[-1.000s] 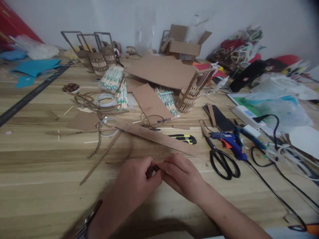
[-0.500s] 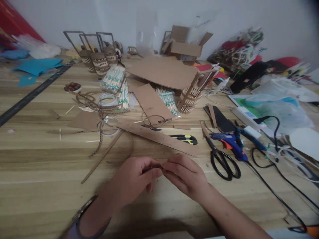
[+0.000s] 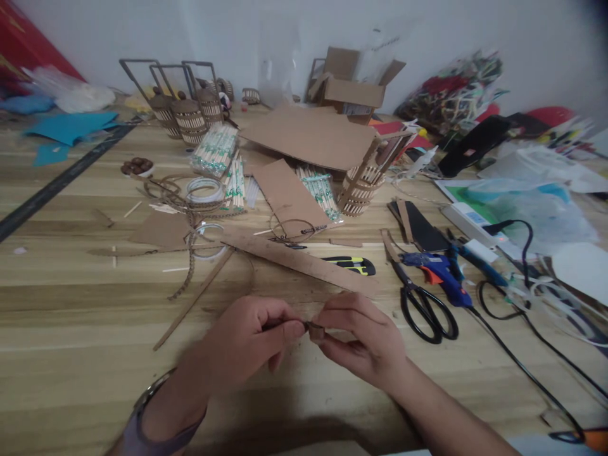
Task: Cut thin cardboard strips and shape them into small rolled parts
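Observation:
Close together over the front middle of the table, my left hand (image 3: 259, 339) and my right hand (image 3: 363, 339) both grip a small curled brown cardboard strip (image 3: 316, 332). The thumb and forefinger of my left hand pinch its thin end, and much of that end is hidden. My right fingertips hold the rolled part. Just beyond my hands lies a long cardboard strip (image 3: 299, 259), partly over a black and yellow utility knife (image 3: 361, 266). Black-handled scissors (image 3: 422, 307) rest to the right, beside a blue glue gun (image 3: 439, 269).
Small wood-slat buckets (image 3: 190, 121) with tall handles stand at the back left. Another slat bucket (image 3: 358, 190) stands behind the knife. Bundled chopsticks (image 3: 216, 149), a cardboard sheet (image 3: 308, 136), braided cord (image 3: 190, 272) and a thin strip (image 3: 190, 307) lie around. Black cables (image 3: 527, 373) run along the right.
My right fingers have opened out slightly and moved a little right, so the curled strip between my hands now shows. My left hand keeps its pinch.

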{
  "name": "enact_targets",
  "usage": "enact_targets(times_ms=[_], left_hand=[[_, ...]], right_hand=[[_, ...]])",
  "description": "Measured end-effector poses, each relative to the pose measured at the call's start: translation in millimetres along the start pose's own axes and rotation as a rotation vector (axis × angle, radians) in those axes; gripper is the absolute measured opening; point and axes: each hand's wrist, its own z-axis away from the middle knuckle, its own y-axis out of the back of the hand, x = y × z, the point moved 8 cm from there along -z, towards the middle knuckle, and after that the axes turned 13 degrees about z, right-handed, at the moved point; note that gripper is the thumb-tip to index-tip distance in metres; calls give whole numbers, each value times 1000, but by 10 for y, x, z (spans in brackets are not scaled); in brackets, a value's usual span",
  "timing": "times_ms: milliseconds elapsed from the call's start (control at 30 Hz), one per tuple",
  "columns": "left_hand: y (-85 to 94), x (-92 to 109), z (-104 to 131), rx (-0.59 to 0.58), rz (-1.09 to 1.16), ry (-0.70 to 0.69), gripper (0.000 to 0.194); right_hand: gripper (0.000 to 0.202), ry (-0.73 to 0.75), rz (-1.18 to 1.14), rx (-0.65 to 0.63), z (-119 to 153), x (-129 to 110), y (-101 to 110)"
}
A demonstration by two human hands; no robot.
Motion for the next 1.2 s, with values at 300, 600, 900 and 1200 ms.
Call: enact_targets(times_ms=[300, 600, 900, 1200], left_hand=[[8, -5, 9, -14, 39, 30, 29], [5, 140, 24, 126, -223, -36, 31], [-22, 48, -25, 300, -373, -49, 23], [-44, 48, -27, 272, -210, -32, 20]], right_hand=[[10, 7, -10, -3, -3, -5, -4], [12, 86, 191, -85, 10, -40, -88], [17, 163, 399, -145, 84, -104, -238], [15, 69, 262, -85, 90, -32, -214]])
